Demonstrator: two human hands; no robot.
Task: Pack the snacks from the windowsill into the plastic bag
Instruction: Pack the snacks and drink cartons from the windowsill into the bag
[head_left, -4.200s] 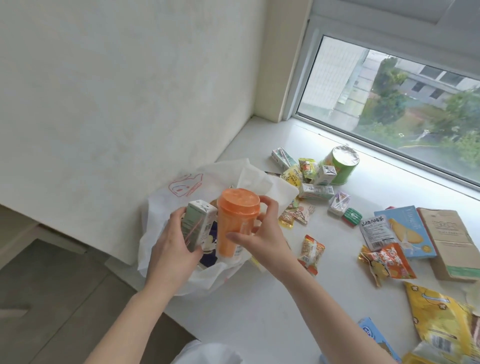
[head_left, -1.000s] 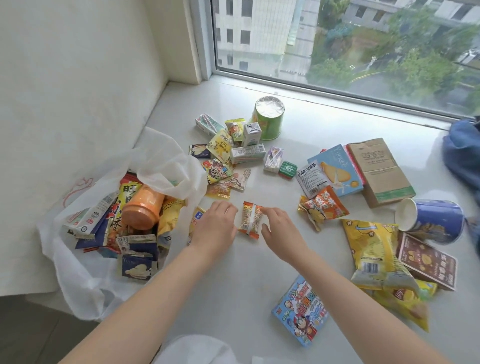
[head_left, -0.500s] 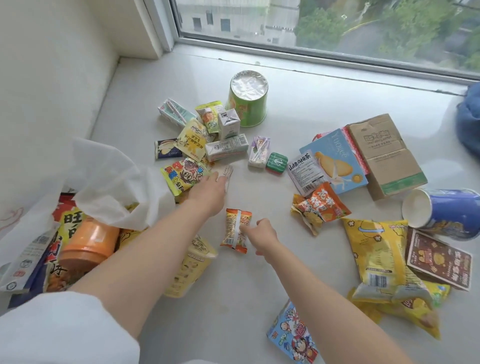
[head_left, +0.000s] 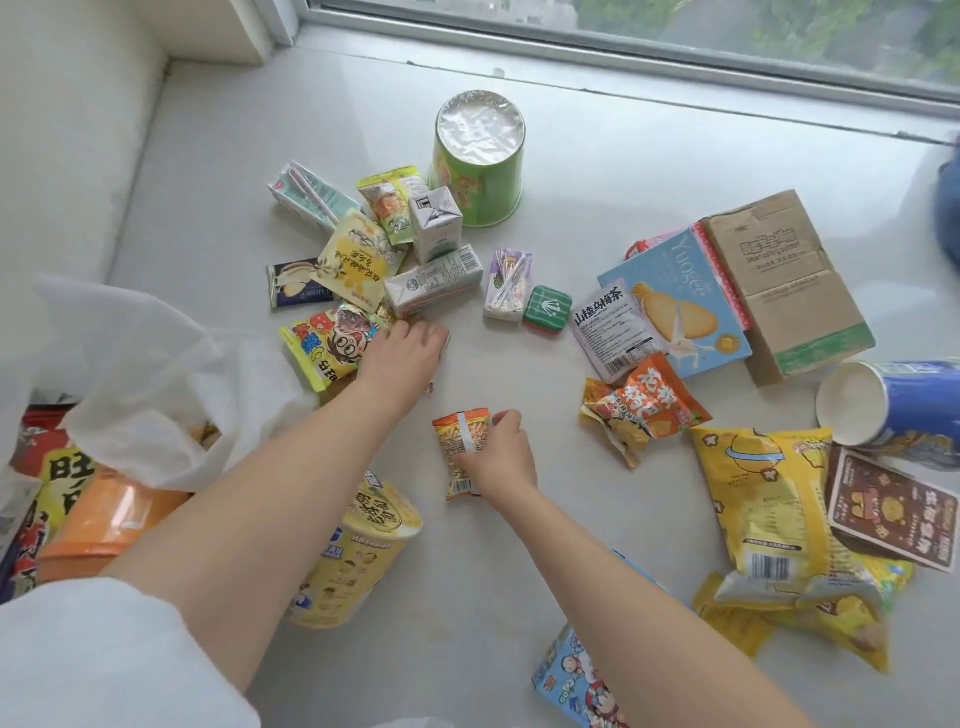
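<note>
While the right hand (head_left: 496, 457) curls over the right edge of a small orange packet (head_left: 462, 449), thumb and fingers pinching it, we note that the packet lies flat on the windowsill (head_left: 597, 171), white seam and barcode facing up. Left hand (head_left: 402, 358) is palm down on small wrappers just beside a yellow cartoon packet (head_left: 332, 345); fingers bent, but we cannot tell whether they hold anything.

Snacks are scattered over the sill: a green tub (head_left: 480, 158) upright with a foil lid, small milk cartons (head_left: 434, 280) near it, a light-blue biscuit box (head_left: 680, 306), a brown carton (head_left: 784, 283) touching it on the right, a blue cup (head_left: 893, 410) on its side, a yellow popcorn bag (head_left: 769, 499).

The white plastic bag (head_left: 150, 395) lies open at left. Inside we see an orange container (head_left: 98, 519) and a yellow-and-red packet (head_left: 62, 478); the rest is hidden by the bag's folds. A yellow tub (head_left: 353, 556) lies on its side at the bag's mouth, under the left forearm.
</note>
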